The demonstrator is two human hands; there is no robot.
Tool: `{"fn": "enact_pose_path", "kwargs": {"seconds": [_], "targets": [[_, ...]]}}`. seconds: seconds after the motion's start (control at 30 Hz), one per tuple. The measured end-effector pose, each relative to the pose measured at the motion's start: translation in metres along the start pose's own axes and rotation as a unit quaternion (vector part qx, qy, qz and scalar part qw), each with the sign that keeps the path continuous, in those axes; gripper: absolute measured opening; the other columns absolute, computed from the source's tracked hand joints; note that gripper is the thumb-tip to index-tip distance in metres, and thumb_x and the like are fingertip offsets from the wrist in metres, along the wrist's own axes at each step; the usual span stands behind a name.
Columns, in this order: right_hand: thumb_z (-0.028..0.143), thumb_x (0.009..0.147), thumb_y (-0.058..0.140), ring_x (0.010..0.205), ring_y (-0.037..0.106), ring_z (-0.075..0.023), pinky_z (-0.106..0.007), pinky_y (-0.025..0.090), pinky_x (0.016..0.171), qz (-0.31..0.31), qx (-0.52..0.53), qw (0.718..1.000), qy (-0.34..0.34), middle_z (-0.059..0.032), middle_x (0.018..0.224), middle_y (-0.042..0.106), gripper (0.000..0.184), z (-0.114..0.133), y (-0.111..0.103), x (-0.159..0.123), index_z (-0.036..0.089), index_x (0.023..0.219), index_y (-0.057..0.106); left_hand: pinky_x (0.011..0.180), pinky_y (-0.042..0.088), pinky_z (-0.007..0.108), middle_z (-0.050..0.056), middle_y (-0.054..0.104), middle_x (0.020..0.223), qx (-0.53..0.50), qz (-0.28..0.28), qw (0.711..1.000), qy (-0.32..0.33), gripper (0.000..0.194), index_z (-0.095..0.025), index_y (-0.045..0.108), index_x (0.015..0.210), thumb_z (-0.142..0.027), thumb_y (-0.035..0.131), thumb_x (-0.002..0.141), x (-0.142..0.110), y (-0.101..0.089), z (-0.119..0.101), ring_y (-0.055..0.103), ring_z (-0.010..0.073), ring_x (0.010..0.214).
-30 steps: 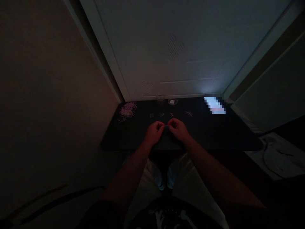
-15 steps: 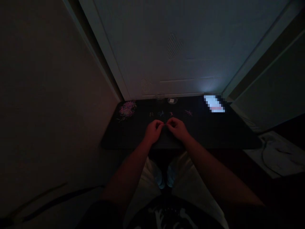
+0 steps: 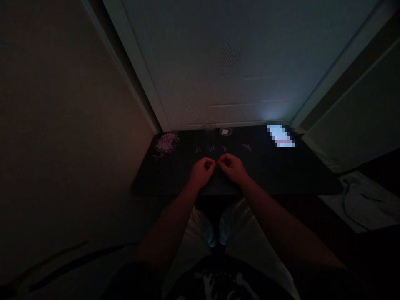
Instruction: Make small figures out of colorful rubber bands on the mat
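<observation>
My left hand point(image 3: 203, 170) and my right hand point(image 3: 230, 166) meet fingertip to fingertip above the near middle of the dark table point(image 3: 281, 175). Both are pinched closed on something too small and dark to make out. Just beyond my fingers lie small groups of thin pieces: a brownish group point(image 3: 198, 149), a bluish group point(image 3: 211, 148), a pink group point(image 3: 224, 148) and a pinkish-purple group point(image 3: 247, 147). A larger heap of thin pink and purple pieces point(image 3: 167, 143) lies at the table's left end.
Along the back edge stand a clear round container point(image 3: 210, 127) and a round dish or lid with a white square point(image 3: 225, 131). A bright, blurred-out screen point(image 3: 281, 135) is at the back right. A white panel with hearts point(image 3: 229, 60) rises behind the table.
Both hands stay pinched together at nearly the same spot, with only slight finger motion. The view has tilted a little; the pieces on the table have not visibly moved.
</observation>
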State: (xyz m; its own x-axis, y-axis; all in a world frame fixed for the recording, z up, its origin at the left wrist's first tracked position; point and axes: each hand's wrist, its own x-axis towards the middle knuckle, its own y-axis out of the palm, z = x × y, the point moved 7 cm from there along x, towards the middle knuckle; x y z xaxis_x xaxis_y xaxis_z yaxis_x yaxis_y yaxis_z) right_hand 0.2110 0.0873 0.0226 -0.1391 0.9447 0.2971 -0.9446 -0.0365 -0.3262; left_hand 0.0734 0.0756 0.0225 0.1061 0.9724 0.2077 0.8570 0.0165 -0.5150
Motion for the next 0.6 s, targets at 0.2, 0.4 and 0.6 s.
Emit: {"fn": "enact_pose_path", "kwargs": {"seconds": [0.2,0.4,0.6], "targets": [[0.026,0.069,0.056,0.058,0.048,-0.0112,-0.025,0.038,0.055,0.008,0.047,0.999,0.016,0.0023,0.061,0.052,0.007,-0.003,0.001,0.001,0.019,0.069,0.054,0.069,0.047,0.026,0.002,0.065,0.084,0.017,0.009,1.0,0.018,0.013,-0.017,0.06,0.086,-0.027,0.053,0.08,0.0,0.0,-0.002,0.059,0.0131,0.076],[0.03,0.067,0.059,0.052,0.047,-0.01,-0.024,0.037,0.052,-0.073,0.154,0.983,0.07,0.0043,0.055,0.049,0.013,-0.014,-0.015,0.002,0.019,0.07,0.051,0.072,0.046,0.026,0.002,0.064,0.085,0.023,0.008,1.0,0.019,0.014,-0.018,0.059,0.086,-0.028,0.052,0.082,0.0,0.0,-0.004,0.058,0.0131,0.077],[0.027,0.065,0.061,0.052,0.047,-0.0101,-0.024,0.037,0.052,-0.035,0.144,0.987,0.066,0.0043,0.055,0.05,0.012,-0.01,-0.01,0.003,0.019,0.068,0.052,0.07,0.046,0.025,0.002,0.064,0.084,0.017,0.004,1.0,0.023,0.012,-0.017,0.058,0.086,-0.026,0.052,0.081,0.0,-0.001,-0.005,0.058,0.0125,0.075]]}}
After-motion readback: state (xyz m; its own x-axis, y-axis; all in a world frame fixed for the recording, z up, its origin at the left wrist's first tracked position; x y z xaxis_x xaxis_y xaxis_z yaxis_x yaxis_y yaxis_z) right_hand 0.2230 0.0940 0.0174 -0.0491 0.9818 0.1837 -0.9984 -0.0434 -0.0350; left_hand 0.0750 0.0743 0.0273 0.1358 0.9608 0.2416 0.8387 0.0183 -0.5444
